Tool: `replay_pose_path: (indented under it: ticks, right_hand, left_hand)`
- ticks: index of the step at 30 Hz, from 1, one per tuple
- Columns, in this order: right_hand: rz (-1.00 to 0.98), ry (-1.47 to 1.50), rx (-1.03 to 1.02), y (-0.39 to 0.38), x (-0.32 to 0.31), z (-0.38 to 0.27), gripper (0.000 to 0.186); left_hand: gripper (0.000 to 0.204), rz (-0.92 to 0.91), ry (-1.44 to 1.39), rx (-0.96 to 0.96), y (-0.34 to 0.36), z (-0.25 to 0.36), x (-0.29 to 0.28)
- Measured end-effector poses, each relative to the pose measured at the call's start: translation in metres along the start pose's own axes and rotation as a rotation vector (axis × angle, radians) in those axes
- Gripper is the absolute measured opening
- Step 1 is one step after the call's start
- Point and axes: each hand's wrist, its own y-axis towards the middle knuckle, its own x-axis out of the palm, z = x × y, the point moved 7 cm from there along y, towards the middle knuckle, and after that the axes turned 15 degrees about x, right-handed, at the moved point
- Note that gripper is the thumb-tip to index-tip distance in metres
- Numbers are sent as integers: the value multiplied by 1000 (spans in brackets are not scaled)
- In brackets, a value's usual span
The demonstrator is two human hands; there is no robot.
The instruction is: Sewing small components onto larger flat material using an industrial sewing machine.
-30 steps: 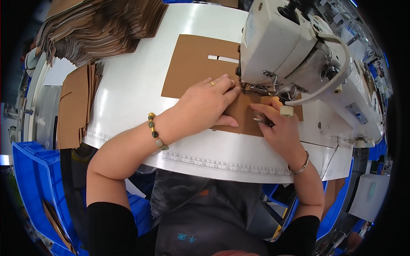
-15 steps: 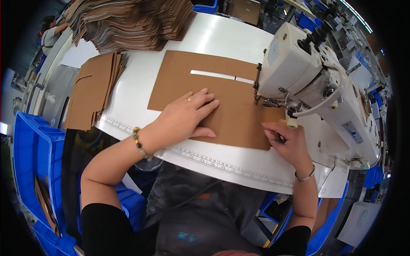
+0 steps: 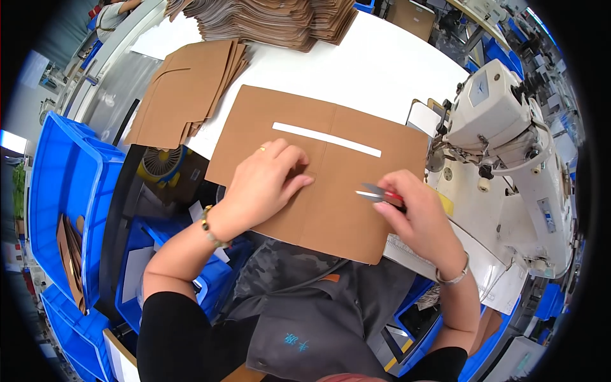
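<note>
A flat brown panel (image 3: 318, 197) with a long narrow slot and a crease down its middle lies before me, its near edge overhanging the table front. My left hand (image 3: 267, 184) rests on the panel's left half, fingers curled in toward the thumb; what is between them, if anything, is hidden. In my right hand (image 3: 417, 207) is a pair of thread snips (image 3: 375, 193) with red on the grip. Their blades stand apart over the panel's right half, pointing left. Just beyond the panel's right edge stands a white sewing machine (image 3: 493, 114).
Cut brown pieces (image 3: 184, 89) are stacked at the left, and a taller pile (image 3: 267, 22) stands at the back of the white table (image 3: 394, 70). Blue bins (image 3: 76, 204) flank me on the left. A small fan (image 3: 160, 162) sits below the table edge. Another person (image 3: 114, 16) is far left.
The panel has come away from the sewing machine toward me, over the table's front edge. My right hand has moved onto it with the snips' blades now showing. My left fingers have curled in.
</note>
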Motion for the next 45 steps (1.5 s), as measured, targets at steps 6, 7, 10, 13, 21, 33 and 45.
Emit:
replay_pose_path:
  ticks: [6,7,10,13,21,33,45]
  right_hand:
    - [54,39,-84,24,42,-16,19]
    - [88,14,-97,25,46,-17,19]
    - [131,-5,-127,27,55,-20,19]
    - [182,-25,-161,27,62,-20,19]
    - [284,-115,-191,26,66,-26,20]
    - [312,-127,-192,24,62,-23,16]
    - [368,-72,39,6,-1,-4,14]
  left_hand:
    - [13,-15,-1,-78,8,-2,11]
    - [13,-13,-4,-78,8,-2,11]
    - [12,1,-131,-107,6,-4,14]
    - [12,108,-377,-141,3,-5,18]
    - [21,267,-559,-180,-2,-12,20]
    - [23,300,-632,-272,-11,-17,21]
    - [13,-39,-330,-711,-166,-103,-21]
